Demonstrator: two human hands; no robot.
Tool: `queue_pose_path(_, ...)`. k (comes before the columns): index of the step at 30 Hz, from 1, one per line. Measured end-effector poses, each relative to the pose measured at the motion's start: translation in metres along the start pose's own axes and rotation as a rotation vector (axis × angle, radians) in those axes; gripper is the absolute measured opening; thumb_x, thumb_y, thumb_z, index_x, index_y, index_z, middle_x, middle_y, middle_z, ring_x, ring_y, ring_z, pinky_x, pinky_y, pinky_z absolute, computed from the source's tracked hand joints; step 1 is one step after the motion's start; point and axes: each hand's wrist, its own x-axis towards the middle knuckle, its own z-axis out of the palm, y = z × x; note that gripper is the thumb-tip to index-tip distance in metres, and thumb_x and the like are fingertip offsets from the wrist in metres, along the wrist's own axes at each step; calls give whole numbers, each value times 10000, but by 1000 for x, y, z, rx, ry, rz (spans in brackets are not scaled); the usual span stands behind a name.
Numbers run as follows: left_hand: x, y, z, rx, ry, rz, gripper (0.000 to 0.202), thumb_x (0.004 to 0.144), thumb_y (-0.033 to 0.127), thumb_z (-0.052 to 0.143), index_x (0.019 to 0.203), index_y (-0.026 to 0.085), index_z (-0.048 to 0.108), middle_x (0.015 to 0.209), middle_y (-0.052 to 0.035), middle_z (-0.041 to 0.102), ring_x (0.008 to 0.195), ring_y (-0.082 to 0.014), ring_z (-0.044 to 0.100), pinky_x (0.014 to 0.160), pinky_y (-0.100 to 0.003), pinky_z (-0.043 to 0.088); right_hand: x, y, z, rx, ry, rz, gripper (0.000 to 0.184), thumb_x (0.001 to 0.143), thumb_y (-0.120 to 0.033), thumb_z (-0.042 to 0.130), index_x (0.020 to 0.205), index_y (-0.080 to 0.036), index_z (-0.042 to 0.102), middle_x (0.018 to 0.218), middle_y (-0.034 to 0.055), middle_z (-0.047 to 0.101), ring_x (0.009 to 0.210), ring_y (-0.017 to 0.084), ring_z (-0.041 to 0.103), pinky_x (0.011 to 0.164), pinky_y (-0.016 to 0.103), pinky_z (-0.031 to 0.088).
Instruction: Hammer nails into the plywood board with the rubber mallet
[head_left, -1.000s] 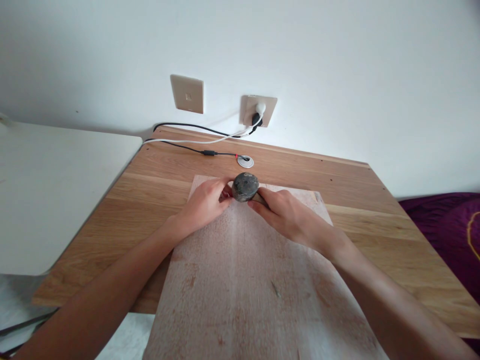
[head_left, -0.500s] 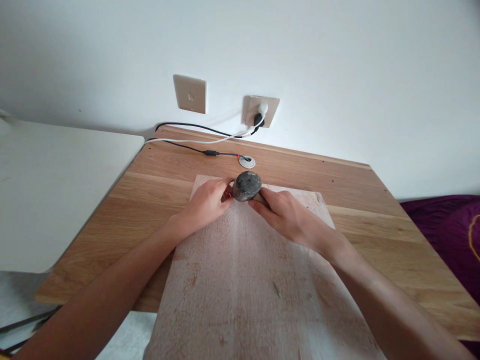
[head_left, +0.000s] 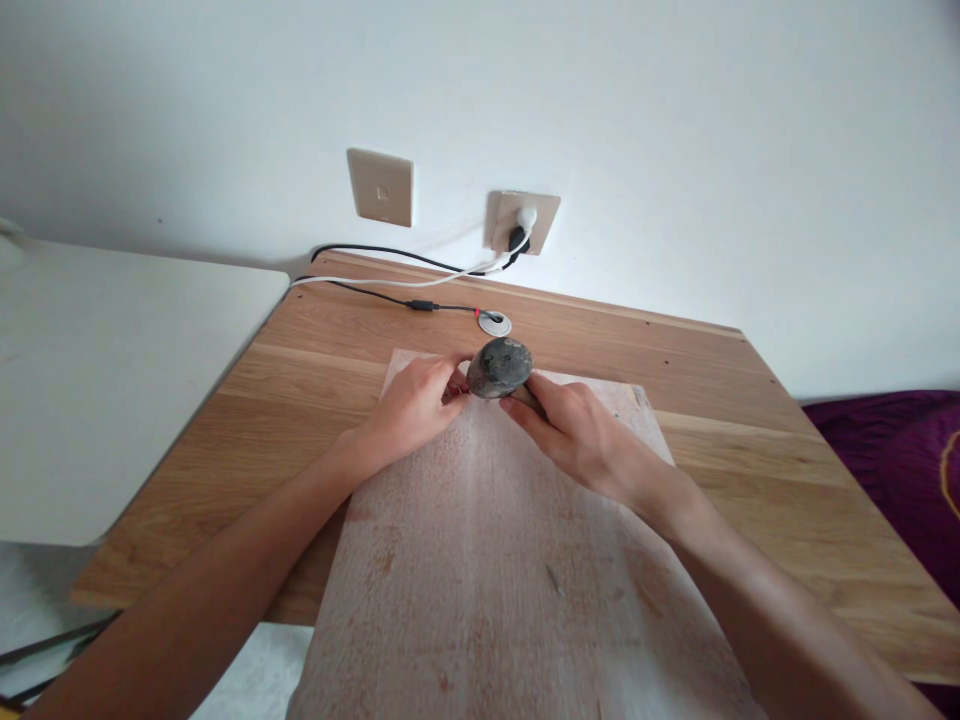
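Note:
My right hand (head_left: 576, 432) is wrapped round the short handle of a hammer (head_left: 500, 366) with a dark, scuffed, rounded head. The hammer's head hangs over the far part of a pale, worn wooden board (head_left: 480, 540). Just left of the head, my left hand (head_left: 420, 398) rests near the board's far edge, thumb and fingers drawn together in a pinch. Whatever lies between those fingertips is too small and too covered by the hammer to make out.
Beneath the board is a wooden tabletop (head_left: 750, 450), with a cable grommet (head_left: 495, 323) beyond the hammer. Cables (head_left: 390, 281) run along the back to a wall socket (head_left: 523, 222). A white panel (head_left: 135, 380) stands at the left, purple cloth (head_left: 885, 450) at the right.
The hammer's head has shifted slightly right and up, and has tilted so that more of its side shows. My left hand has stayed in place.

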Motion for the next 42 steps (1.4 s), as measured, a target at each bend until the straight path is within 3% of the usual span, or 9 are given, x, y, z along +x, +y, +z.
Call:
queue_pose_path(13, -1, -3, 1, -1, 8, 8, 439, 832, 31, 722, 1247, 170, 683, 971, -50, 790, 891, -210, 740, 807, -309, 567, 1, 0, 6, -81, -34, -25, 244, 1109, -318, 441, 953, -193, 582, 833, 115, 745, 718, 229, 690, 634, 312, 370)
queue_pose_path(20, -1, -2, 2, -58, 2, -15, 402, 822, 58, 730, 1202, 184, 697, 971, -39, 788, 855, -189, 731, 755, -279, 554, 0, 0, 8, -65, -25, -45, 255, 1105, -336, 444, 945, -189, 577, 802, 103, 723, 679, 218, 660, 629, 317, 358)
queue_pose_path(25, -1, -3, 2, -57, 3, -34, 318, 828, 89, 725, 1132, 182, 713, 923, -28, 779, 814, -175, 720, 745, -269, 557, -2, -4, 6, 43, 27, -5, 249, 1103, -367, 462, 944, -204, 563, 708, 30, 656, 583, 165, 591, 591, 291, 348)
queue_pose_path(31, -1, -6, 3, -94, 16, -20, 520, 802, 58, 733, 1299, 190, 663, 1007, -39, 793, 897, -190, 742, 817, -297, 587, -2, -2, 5, -34, -47, -14, 253, 1100, -343, 455, 936, -195, 579, 792, 85, 711, 674, 201, 653, 625, 305, 357)
queue_pose_path(35, 0, -5, 3, -111, -4, -37, 468, 809, 46, 733, 1251, 191, 683, 885, -7, 777, 809, -171, 733, 764, -275, 581, -2, -3, 4, -23, -16, 21, 254, 1106, -354, 450, 963, -195, 587, 763, 74, 706, 649, 197, 651, 613, 300, 363)
queue_pose_path(39, -1, -6, 2, -149, -2, -39, 510, 814, 29, 729, 1292, 198, 666, 914, -9, 789, 815, -171, 743, 758, -276, 580, 0, -5, 4, -52, -69, 3, 252, 1108, -332, 455, 941, -191, 580, 847, 109, 743, 708, 212, 675, 653, 309, 384)
queue_pose_path(42, -1, -5, 1, -150, -5, -38, 467, 827, 39, 731, 1262, 201, 678, 904, -8, 786, 800, -170, 739, 751, -278, 580, 1, -3, 6, -65, -43, 12, 249, 1113, -344, 444, 967, -192, 575, 797, 92, 723, 671, 207, 656, 628, 311, 365)
